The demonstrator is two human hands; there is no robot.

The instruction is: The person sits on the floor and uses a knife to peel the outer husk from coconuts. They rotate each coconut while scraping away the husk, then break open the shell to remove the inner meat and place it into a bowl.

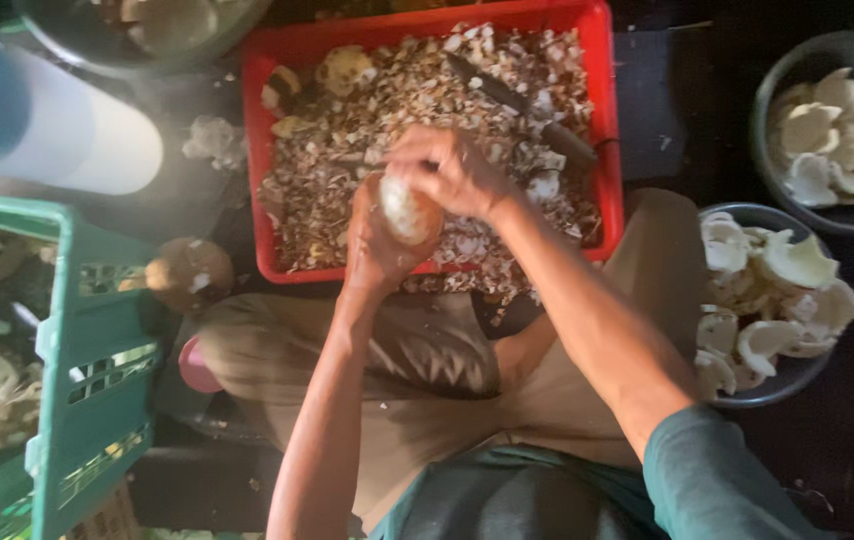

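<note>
My left hand [375, 240] cups a pale, partly peeled coconut piece [404, 208] from below, over the near edge of a red tray [602, 100] heaped with brown and white shavings. My right hand [447, 168] is closed on top of the piece, fingers curled as if gripping a small tool that I cannot see. A dark-handled knife [522, 105] lies on the shavings behind my hands.
Two grey bowls [792, 375] [797, 60] of white peeled coconut pieces stand at the right. A green crate [87, 340] with unpeeled pieces is at the left, a brown piece [190, 272] beside it. A white and blue container [47, 125] lies at the back left.
</note>
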